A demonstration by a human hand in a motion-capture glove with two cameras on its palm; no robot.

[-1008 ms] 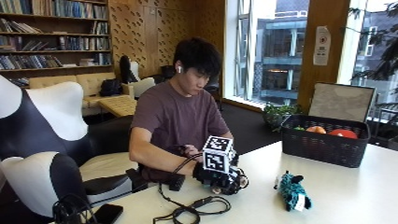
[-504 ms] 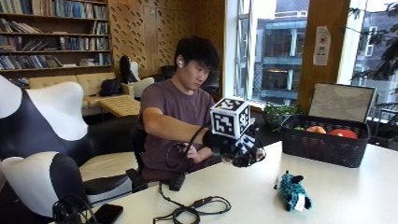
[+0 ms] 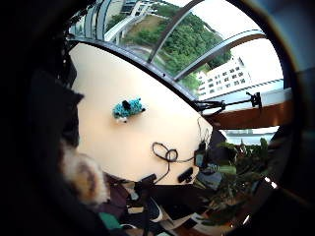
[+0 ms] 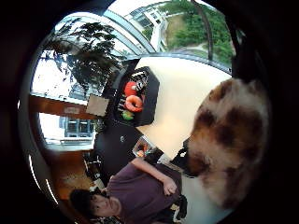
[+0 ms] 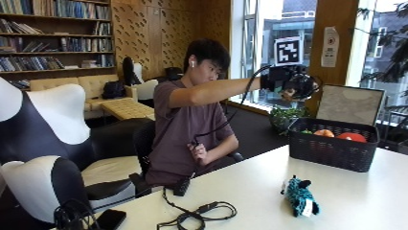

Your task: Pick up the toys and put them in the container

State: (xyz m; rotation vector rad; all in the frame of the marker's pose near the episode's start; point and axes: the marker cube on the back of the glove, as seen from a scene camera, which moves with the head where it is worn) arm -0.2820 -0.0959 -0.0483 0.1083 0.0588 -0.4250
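My gloved right hand (image 5: 290, 81) is raised at head height, above and just left of the black basket (image 5: 331, 153). Its fingers curl around a cream plush toy with brown spots, which fills one side of the thumb side palm view (image 4: 229, 140) and shows at the edge of the little finger side view (image 3: 83, 177). The basket (image 4: 148, 100) holds orange and red toys (image 5: 338, 135). A teal plush toy (image 5: 298, 195) lies on the white table (image 5: 357, 201) in front of the basket, also seen from above (image 3: 127, 108).
Black cables (image 5: 198, 215) coil on the table's near left part, beside a dark phone (image 5: 109, 219). A pale board (image 5: 350, 105) leans behind the basket. The person's bare left hand (image 5: 199, 152) holds a cable near the chest.
The gloved hand has risen from the tabletop to head height and moved right toward the basket, carrying the spotted plush toy. The teal toy has not moved.
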